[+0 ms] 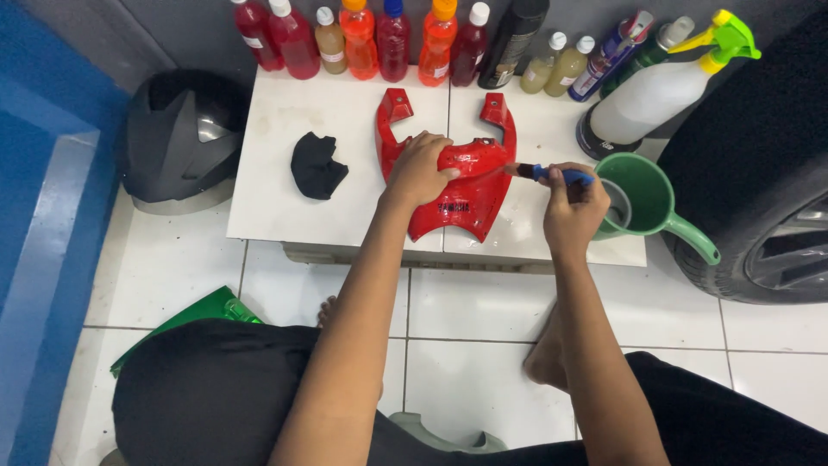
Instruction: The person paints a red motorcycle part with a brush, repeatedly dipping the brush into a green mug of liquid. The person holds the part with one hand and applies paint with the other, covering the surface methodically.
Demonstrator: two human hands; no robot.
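A glossy red motorcycle fairing panel [457, 194] lies on a low white tiled platform [285, 129]. My left hand [418, 168] presses down on the panel's upper left part, fingers curled over it. My right hand [573, 207] grips a small brush with a blue handle [552, 174]; its dark bristle tip touches the panel's right edge. A green plastic jug [655, 203] stands just right of my right hand.
A black cloth [316, 166] lies on the platform's left. Bottles of red, orange and yellow liquid [362, 39] line the back, with a white spray bottle [664, 82]. A dark helmet [181, 138] sits left, a car tyre [759, 173] right, a green panel [185, 319] on the floor.
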